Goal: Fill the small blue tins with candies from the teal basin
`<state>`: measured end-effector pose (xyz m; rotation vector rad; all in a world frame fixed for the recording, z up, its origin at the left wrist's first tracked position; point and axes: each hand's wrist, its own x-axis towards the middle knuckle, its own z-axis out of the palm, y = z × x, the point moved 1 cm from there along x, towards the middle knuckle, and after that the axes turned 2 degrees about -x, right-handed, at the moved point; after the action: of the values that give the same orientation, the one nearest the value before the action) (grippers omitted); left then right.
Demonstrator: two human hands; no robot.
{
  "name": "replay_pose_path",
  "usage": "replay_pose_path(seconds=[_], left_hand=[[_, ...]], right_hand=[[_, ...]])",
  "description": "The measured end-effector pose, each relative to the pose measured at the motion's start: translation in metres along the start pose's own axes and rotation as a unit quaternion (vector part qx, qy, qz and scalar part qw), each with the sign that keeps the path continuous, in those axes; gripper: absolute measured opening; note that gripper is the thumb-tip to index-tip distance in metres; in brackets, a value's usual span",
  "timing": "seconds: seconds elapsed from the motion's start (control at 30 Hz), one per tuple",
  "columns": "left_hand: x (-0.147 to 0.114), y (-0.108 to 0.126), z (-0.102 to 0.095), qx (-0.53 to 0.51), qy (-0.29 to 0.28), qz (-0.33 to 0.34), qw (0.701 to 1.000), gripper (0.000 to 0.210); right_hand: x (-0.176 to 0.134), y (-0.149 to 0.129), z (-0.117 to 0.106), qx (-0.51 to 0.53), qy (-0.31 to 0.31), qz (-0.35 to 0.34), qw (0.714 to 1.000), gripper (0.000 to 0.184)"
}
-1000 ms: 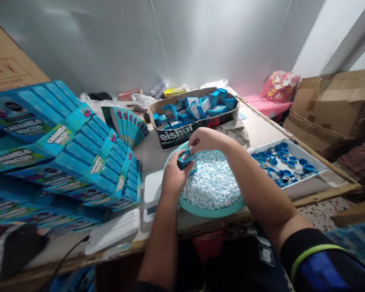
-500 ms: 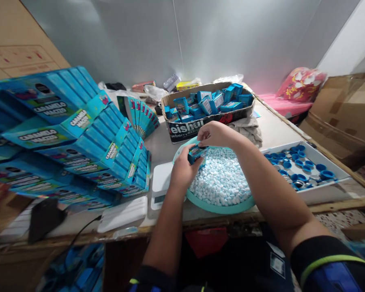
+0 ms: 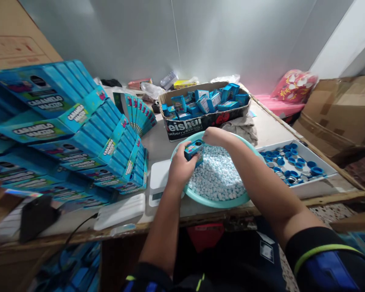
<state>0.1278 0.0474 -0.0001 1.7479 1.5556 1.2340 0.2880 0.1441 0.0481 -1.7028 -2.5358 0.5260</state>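
My left hand (image 3: 182, 164) is wrapped round a small blue candy box (image 3: 194, 150), held over the left part of a turquoise basin (image 3: 219, 207). A dark round spot shows on the box's upper side. Small white and pale blue candies (image 3: 219, 178) fill the basin. My right hand (image 3: 214, 136) is bent downward over the basin's far side, just beyond the box; its fingers are hidden from me.
Left stands a tall stack of blue candy cartons (image 3: 79, 121). A white scale (image 3: 159, 176) sits beside the basin. Behind is a cardboard tray (image 3: 207, 126) of blue boxes. On the right, a white tray (image 3: 310, 182) holds blue caps. Large cardboard boxes (image 3: 337, 105) stand further right.
My right hand has dropped from above the candy box to just beyond it, toward the candies. The left hand still grips the box, now tilted a little differently. The view has shifted slightly.
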Motion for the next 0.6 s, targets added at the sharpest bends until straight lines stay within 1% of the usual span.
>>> replay_pose_path(seconds=[0.03, 0.07, 0.13, 0.23, 0.33, 0.4, 0.47, 0.53, 0.6], left_hand=[[-0.001, 0.0, 0.0, -0.003, 0.011, -0.002, 1.0, 0.049], [-0.002, 0.0, -0.001, -0.005, 0.024, -0.005, 1.0, 0.047], [-0.004, 0.001, -0.003, -0.004, 0.053, -0.009, 0.999, 0.045], [-0.006, 0.003, -0.004, -0.001, 0.08, -0.003, 0.997, 0.044], [-0.007, 0.005, -0.003, 0.014, 0.056, 0.003, 0.998, 0.045], [-0.008, 0.005, -0.001, 0.026, 0.034, 0.007, 0.999, 0.045], [-0.011, 0.006, 0.002, 0.031, 0.026, 0.016, 0.999, 0.045], [-0.014, 0.006, 0.005, 0.034, 0.024, 0.027, 0.999, 0.045], [-0.016, 0.005, 0.007, 0.041, 0.015, 0.035, 0.998, 0.045]], right_hand=[[0.003, 0.001, 0.007, 0.005, -0.036, 0.0, 0.999, 0.015], [0.005, 0.002, 0.013, 0.011, -0.073, -0.002, 0.997, 0.01], [0.008, 0.003, 0.025, 0.028, -0.134, -0.009, 0.991, 0.013], [0.01, 0.001, 0.036, 0.064, -0.179, -0.01, 0.982, 0.011], [0.01, 0.004, 0.035, 0.113, -0.213, 0.006, 0.97, 0.01], [0.007, 0.011, 0.029, 0.118, -0.223, 0.011, 0.967, 0.006], [0.002, 0.018, 0.021, 0.089, -0.201, 0.005, 0.976, 0.007], [-0.005, 0.025, 0.01, 0.031, -0.101, -0.003, 0.994, 0.008], [-0.013, 0.028, -0.001, 0.028, -0.015, -0.006, 0.999, 0.013]])
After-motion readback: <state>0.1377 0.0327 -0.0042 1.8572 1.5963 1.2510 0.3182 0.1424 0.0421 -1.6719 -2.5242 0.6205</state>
